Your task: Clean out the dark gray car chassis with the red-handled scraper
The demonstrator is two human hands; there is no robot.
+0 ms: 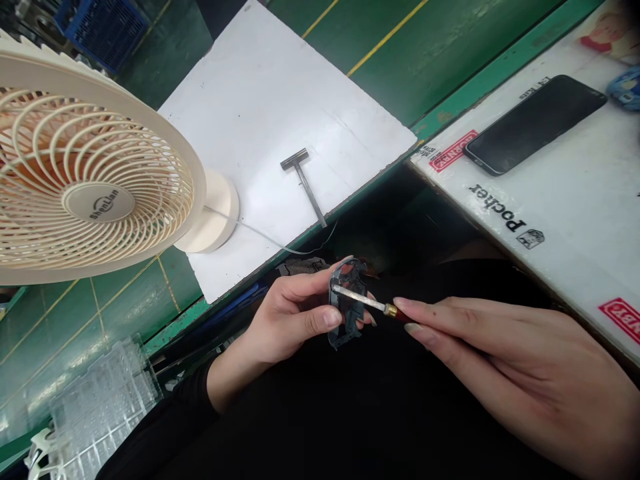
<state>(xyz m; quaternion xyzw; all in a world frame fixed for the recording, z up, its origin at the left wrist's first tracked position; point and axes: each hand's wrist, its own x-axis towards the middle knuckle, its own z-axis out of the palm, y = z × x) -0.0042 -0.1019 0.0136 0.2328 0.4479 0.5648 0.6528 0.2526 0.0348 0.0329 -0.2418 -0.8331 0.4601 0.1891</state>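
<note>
A dark grey moulded plastic part (354, 313), hollow with a curved rim, is gripped by my left hand (293, 310), thumb on its near face and fingers behind it. My right hand (480, 340) pinches the dark red handle of a small flat-bladed hand tool (364, 299) with a brass collar. The blade points left, and its tip lies at the upper inside edge of the part, apparently touching it. My right palm hides most of the handle. Beyond my hands, a metal T-shaped tool (307, 183) lies on the white board (260, 87).
A cream fan (100, 193) stands on the left, its thin cable (260, 233) crossing the board. At right, a black phone (537, 123) rests on a plastic-covered printed table (565, 240). Clear plastic trays (107, 400) are at lower left, a blue crate (105, 30) at upper left.
</note>
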